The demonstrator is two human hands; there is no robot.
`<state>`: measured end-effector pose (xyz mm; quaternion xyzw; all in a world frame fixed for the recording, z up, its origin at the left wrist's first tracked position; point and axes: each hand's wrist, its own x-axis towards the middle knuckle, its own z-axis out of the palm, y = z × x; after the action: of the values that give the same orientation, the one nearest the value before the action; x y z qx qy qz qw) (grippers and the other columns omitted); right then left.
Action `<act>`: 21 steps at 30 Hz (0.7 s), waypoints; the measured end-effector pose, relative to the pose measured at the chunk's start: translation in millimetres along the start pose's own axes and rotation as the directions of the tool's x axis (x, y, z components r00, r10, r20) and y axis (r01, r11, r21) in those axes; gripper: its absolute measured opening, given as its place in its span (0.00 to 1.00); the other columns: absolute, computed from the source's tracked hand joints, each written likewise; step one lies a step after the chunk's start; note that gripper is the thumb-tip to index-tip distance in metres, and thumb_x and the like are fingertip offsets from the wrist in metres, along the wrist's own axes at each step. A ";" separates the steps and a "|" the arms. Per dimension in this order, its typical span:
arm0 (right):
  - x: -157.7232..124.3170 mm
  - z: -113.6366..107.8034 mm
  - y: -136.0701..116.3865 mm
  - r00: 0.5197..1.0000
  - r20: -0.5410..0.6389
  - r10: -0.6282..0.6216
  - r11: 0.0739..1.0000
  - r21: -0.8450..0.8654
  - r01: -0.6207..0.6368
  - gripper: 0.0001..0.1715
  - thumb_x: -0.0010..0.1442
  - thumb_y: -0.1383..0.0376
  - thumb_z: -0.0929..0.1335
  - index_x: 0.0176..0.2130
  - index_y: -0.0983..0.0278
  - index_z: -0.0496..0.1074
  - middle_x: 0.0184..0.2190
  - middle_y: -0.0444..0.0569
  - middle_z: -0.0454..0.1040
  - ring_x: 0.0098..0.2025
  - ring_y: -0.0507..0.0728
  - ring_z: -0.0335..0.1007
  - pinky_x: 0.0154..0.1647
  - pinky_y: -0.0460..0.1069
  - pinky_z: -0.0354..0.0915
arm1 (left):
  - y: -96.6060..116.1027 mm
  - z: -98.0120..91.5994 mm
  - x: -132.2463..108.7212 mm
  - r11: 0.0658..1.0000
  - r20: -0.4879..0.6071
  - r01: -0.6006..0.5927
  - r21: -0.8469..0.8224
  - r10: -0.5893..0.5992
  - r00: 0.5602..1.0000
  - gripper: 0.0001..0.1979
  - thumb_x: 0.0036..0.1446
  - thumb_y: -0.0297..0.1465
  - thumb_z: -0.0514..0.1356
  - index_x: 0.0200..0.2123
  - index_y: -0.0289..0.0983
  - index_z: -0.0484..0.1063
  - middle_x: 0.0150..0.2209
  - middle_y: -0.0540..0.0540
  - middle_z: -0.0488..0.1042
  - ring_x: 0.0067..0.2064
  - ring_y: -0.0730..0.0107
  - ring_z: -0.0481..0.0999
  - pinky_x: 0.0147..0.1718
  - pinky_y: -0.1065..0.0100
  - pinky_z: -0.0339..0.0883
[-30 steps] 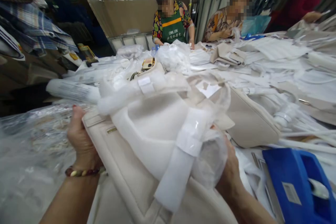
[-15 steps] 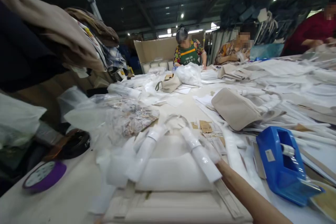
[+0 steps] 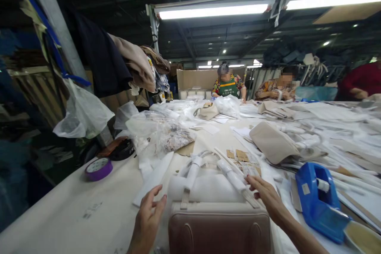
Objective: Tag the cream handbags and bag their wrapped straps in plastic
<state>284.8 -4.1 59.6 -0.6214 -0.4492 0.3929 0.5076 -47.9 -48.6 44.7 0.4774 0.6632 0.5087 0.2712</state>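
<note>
Hands (image 3: pixel 149 212) beside bag (image 3: pixel 220 230); blurry apron lettering (image 3: pixel 228 90).

On the broad cream-coloured table (image 3: pixel 67 218), one rectangular beige-and-brown bag with white-wrapped handles (image 3: pixel 219 222) lies nearest to the person, between the bare left hand (image 3: pixel 150 216) and the bare right hand (image 3: pixel 264 194); farther to the left, near the table's edge, is a round purple tape roll (image 3: pixel 102 172); to the right of the right hand stands a blue plastic tape dispenser (image 3: pixel 317 206); behind this dispenser lies a boxy beige handbag (image 3: pixel 272 143); behind the left hand is a heap of clear plastic bags (image 3: pixel 156 131).
</note>
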 end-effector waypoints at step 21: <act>-7.0 -2.5 18.3 0.967 0.154 0.204 0.977 0.028 -0.211 0.18 0.43 0.60 0.72 0.32 0.63 0.64 0.20 0.39 0.69 0.19 0.48 0.58 0.21 0.43 0.51 | 15.1 46.7 47.8 0.987 0.653 0.150 0.054 -0.149 0.743 0.10 0.38 0.38 0.63 0.20 0.37 0.72 0.22 0.51 0.69 0.29 0.67 0.67 0.28 0.71 0.59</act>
<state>288.1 -13.0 42.3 -0.6223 -0.4098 0.4992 0.4423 -22.0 14.7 49.2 0.5701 0.5620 0.2868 0.5262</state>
